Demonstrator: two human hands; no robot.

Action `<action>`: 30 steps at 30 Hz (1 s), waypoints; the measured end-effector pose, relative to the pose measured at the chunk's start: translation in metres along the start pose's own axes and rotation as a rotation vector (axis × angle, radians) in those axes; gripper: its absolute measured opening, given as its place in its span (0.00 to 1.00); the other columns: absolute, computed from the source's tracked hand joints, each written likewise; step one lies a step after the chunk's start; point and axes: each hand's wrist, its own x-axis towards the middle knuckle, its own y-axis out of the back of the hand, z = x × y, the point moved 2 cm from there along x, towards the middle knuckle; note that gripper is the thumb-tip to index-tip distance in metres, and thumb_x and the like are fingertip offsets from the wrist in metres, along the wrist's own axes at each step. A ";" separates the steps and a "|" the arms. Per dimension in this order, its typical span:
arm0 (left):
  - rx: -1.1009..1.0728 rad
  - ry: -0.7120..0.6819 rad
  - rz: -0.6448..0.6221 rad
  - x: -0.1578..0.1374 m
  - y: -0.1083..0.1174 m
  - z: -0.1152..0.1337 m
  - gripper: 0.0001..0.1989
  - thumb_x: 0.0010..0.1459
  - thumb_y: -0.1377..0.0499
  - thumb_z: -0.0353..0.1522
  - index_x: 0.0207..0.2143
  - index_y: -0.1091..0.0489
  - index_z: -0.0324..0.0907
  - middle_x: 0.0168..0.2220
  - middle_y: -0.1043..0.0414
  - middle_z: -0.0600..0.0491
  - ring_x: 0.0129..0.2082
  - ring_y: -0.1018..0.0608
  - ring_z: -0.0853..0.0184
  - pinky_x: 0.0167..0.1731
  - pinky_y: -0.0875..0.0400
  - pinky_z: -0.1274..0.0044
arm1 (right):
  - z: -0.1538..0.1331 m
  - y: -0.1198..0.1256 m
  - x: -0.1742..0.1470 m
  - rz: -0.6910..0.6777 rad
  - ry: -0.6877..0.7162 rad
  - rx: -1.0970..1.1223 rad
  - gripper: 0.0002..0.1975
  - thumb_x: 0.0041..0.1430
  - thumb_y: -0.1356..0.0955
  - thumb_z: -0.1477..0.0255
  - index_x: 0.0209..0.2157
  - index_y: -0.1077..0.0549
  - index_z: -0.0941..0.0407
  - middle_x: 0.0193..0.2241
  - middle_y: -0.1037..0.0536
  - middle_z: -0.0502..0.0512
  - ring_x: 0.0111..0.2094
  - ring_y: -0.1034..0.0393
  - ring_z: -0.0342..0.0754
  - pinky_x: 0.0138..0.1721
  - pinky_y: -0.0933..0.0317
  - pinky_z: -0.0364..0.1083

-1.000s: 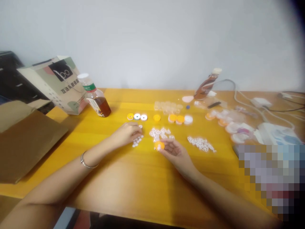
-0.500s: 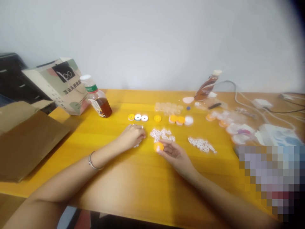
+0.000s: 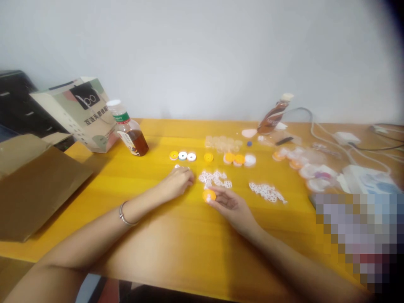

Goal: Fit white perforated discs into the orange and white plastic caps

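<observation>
Two bare hands work at mid-frame on a glossy yellow wooden table (image 3: 176, 248). The right hand (image 3: 232, 206) lies palm up and pinches one round orange cap (image 3: 209, 195) at its fingertips, just below a heap of small white rings (image 3: 215, 178). The left hand (image 3: 176, 182), a metal bangle (image 3: 125, 215) on its wrist, rests curled, palm down, left of that heap; whether it grips anything cannot be told. A second white heap (image 3: 267, 191) lies to the right. Above them runs a row of three discs (image 3: 182, 155), flat and round. Two bottles of brown liquid stand behind: one upper left (image 3: 128, 128) with a green label, one upper right (image 3: 274, 112). A printed paper bag (image 3: 78, 110) at upper left bears Chinese writing, too blurred to read.
</observation>
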 end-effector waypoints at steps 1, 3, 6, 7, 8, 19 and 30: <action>0.005 -0.008 0.002 -0.001 -0.001 0.001 0.06 0.55 0.50 0.26 0.31 0.33 0.39 0.32 0.34 0.50 0.34 0.32 0.65 0.38 0.38 0.73 | 0.000 0.000 0.000 -0.003 -0.004 0.003 0.17 0.47 0.30 0.67 0.41 0.29 0.54 0.31 0.24 0.50 0.33 0.30 0.43 0.44 0.35 0.48; 0.010 -0.015 0.006 -0.002 -0.002 0.002 0.07 0.56 0.51 0.26 0.31 0.34 0.39 0.32 0.34 0.50 0.34 0.32 0.65 0.38 0.38 0.72 | 0.000 0.000 0.000 0.001 -0.008 0.002 0.16 0.46 0.30 0.67 0.40 0.29 0.53 0.30 0.25 0.50 0.32 0.30 0.43 0.44 0.34 0.48; 0.000 -0.018 0.016 -0.003 -0.001 0.003 0.07 0.56 0.51 0.25 0.31 0.35 0.38 0.32 0.34 0.49 0.34 0.32 0.66 0.38 0.38 0.72 | 0.000 0.000 0.000 0.008 -0.001 0.000 0.16 0.46 0.30 0.67 0.39 0.28 0.53 0.30 0.25 0.50 0.32 0.30 0.43 0.43 0.34 0.48; -0.011 -0.017 0.019 -0.003 -0.001 0.003 0.07 0.56 0.51 0.25 0.31 0.35 0.38 0.31 0.34 0.50 0.34 0.32 0.66 0.38 0.38 0.72 | 0.000 0.000 0.000 0.006 -0.001 0.002 0.16 0.46 0.30 0.67 0.39 0.28 0.53 0.30 0.24 0.50 0.32 0.30 0.43 0.44 0.34 0.48; -0.024 -0.017 0.017 -0.003 0.000 0.004 0.06 0.56 0.51 0.25 0.31 0.35 0.38 0.31 0.35 0.50 0.34 0.32 0.66 0.38 0.38 0.73 | 0.000 0.000 0.000 0.003 -0.002 0.004 0.16 0.46 0.30 0.67 0.39 0.28 0.53 0.30 0.24 0.50 0.32 0.30 0.43 0.44 0.35 0.48; -0.259 0.063 -0.071 0.000 0.005 0.002 0.02 0.51 0.45 0.25 0.27 0.35 0.39 0.26 0.34 0.56 0.26 0.32 0.72 0.30 0.38 0.79 | 0.003 0.000 0.000 -0.024 -0.035 0.001 0.17 0.46 0.30 0.67 0.41 0.28 0.53 0.29 0.24 0.49 0.33 0.29 0.43 0.45 0.36 0.47; -0.515 -0.075 0.079 -0.008 0.011 0.046 0.04 0.56 0.47 0.27 0.31 0.33 0.39 0.32 0.29 0.54 0.32 0.28 0.72 0.34 0.35 0.80 | 0.006 0.000 0.002 -0.085 0.032 0.023 0.18 0.49 0.32 0.66 0.45 0.29 0.51 0.34 0.23 0.50 0.36 0.29 0.45 0.46 0.37 0.51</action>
